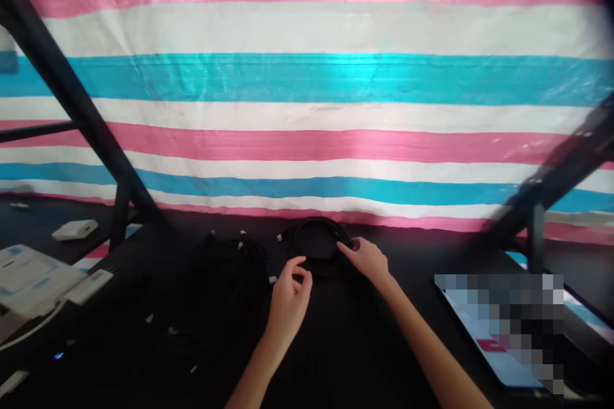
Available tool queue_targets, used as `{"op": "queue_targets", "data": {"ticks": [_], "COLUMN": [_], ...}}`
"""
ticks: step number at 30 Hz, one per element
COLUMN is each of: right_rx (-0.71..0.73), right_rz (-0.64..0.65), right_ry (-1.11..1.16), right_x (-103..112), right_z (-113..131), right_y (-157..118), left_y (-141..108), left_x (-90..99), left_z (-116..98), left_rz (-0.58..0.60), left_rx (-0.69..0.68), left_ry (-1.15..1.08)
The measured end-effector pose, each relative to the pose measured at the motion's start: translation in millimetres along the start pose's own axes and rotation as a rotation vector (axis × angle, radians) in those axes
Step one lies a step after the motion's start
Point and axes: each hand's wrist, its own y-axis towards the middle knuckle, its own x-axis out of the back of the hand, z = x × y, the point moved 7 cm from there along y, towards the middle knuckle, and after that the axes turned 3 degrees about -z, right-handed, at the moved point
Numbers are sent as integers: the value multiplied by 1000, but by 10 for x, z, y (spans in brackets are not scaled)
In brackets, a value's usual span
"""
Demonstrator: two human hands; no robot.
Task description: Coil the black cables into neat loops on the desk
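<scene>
A black cable (314,222), wound into a round coil, lies toward the back of the black table, with a light plug end sticking out at its left. My right hand (368,260) is closed on the coil's right side, its fingertips partly hidden behind the hand and coil. At the coil's lower left, my left hand (289,297) has its fingers bent and apart, with nothing visible between them. Left of that hand lie more black cables (256,248) with several pale connector ends; their dark loops blend into the tabletop.
A tablet-like screen (472,332), partly pixelated, lies at the right. White boxes (38,278) and a white adapter (75,230) are at the left. Black slanted frame bars (84,102) flank the table (336,358); a striped sheet (307,83) hangs behind.
</scene>
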Motion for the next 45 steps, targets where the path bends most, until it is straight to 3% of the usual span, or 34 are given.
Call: {"op": "queue_targets", "data": {"ticks": [5, 12, 16, 22, 25, 27, 30, 33, 36, 42, 45], "right_rx": [-45, -43, -3, 154, 288, 364, 392, 387, 433, 438, 315], "right_rz": [76, -5, -99, -197, -210, -175, -134, -196, -283, 77, -127], "right_ry": [25, 280, 498, 831, 973, 877, 552, 356, 279, 352, 491], "right_x": [-110, -145, -67, 169, 293, 352, 453, 650, 818, 657, 847], "right_z": [-20, -87, -65, 206, 291, 305, 294, 378, 583, 797, 817], "right_y": [128, 73, -60, -424, -632, -738, -854, -998, -1192, -1404, -1403], "left_y": [264, 189, 210, 202, 157, 101, -28, -178, -270, -337, -445], "left_x": [-9, 34, 50, 103, 66, 70, 135, 101, 79, 147, 216], "left_z": [3, 155, 200, 117, 31, -33, -153, -287, -328, -285, -233], "left_rz": [-26, -18, -62, -227, -194, -175, -194, -71, 35, 168, 188], "left_rx": [-25, -9, -14, -134, -207, -252, -366, -550, -637, -628, -635], "left_ry": [-153, -221, -179, -73, -100, -121, -53, 105, 207, 227, 179]}}
